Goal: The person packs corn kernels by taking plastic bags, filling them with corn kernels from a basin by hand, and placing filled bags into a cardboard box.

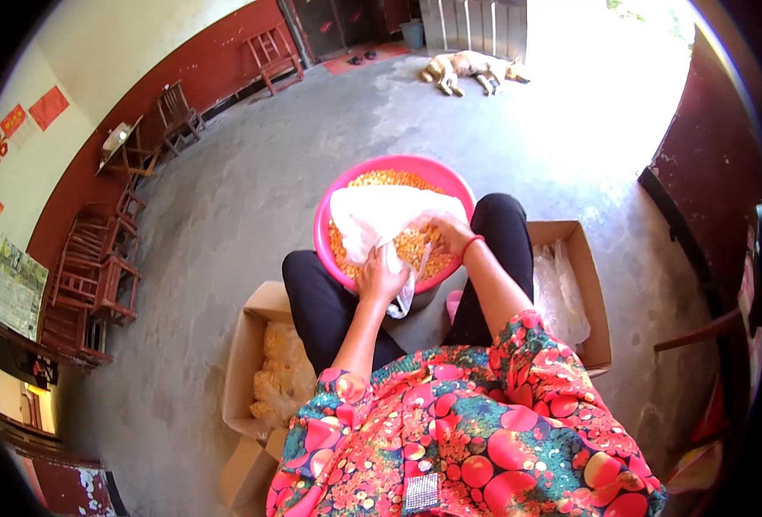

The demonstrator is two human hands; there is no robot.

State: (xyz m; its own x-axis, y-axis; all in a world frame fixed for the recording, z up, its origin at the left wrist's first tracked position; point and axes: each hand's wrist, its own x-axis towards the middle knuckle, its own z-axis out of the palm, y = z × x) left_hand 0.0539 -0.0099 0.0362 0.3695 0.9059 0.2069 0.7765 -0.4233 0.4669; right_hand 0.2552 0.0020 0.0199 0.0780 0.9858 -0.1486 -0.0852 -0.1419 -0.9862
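A pink basin point(322, 226) full of yellow-orange kernels that look like corn point(411, 246) is in front of my knees. Across it lies a white plastic bag point(390, 209), its mouth toward me and a loose end hanging over the near rim. My left hand point(381, 277) pinches the bag's edge, fingers closed on the film. On the other side of the opening, my right hand point(450, 235), with a red cord at the wrist, has its fingers curled on the bag just above the kernels; its fingertips are partly hidden.
Left of my legs, a cardboard box point(241, 362) contains filled bags point(279, 375). On the right, another cardboard box point(599, 302) holds clear plastic bags point(558, 293). A dog point(471, 69) lies by the doorway. Wooden chairs point(96, 267) line the left wall.
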